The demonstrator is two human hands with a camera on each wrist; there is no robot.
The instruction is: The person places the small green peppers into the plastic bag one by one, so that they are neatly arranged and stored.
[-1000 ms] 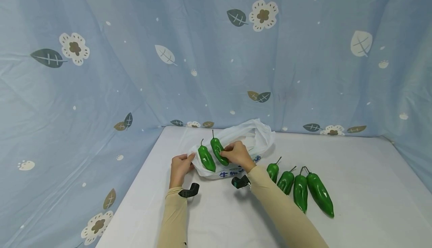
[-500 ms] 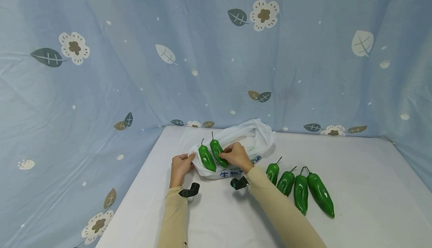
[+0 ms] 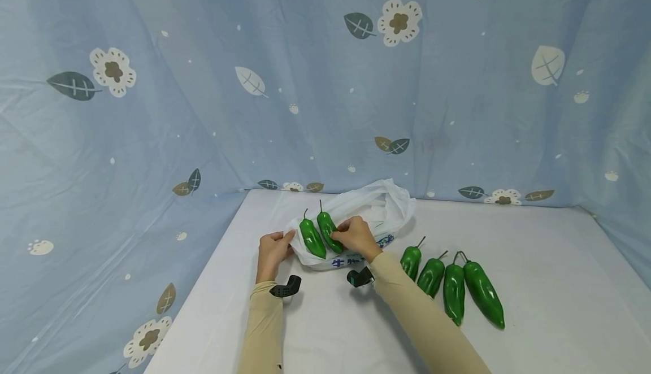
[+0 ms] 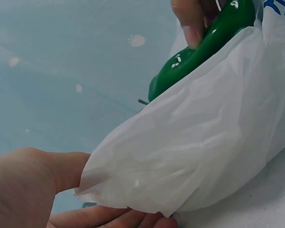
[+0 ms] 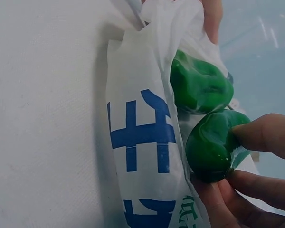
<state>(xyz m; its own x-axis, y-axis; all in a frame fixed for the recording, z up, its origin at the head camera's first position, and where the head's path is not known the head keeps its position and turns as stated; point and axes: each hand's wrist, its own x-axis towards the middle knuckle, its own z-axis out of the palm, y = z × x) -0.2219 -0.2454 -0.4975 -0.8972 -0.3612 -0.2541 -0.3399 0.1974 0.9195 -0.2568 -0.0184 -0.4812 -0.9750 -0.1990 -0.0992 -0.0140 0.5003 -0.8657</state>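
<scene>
Your right hand [image 3: 356, 237] pinches one green pepper [image 3: 328, 230] on the white plastic bag [image 3: 389, 207]; your left hand [image 3: 272, 251] holds the bag's edge. Next, I think, you slide it inside.

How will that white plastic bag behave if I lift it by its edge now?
Probably floppy: the bag lies crumpled and creased. It looks thin and light, so it may sag. The two peppers lying on it could slide off.

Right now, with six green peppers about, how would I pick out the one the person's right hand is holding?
Start at the crumpled white plastic bag with blue print near the back of the white table. Two glossy green peppers lie on its left end, apart from the four in a row on the table. The held pepper is the right one of that pair, with the right hand pinching its lower end.
</scene>
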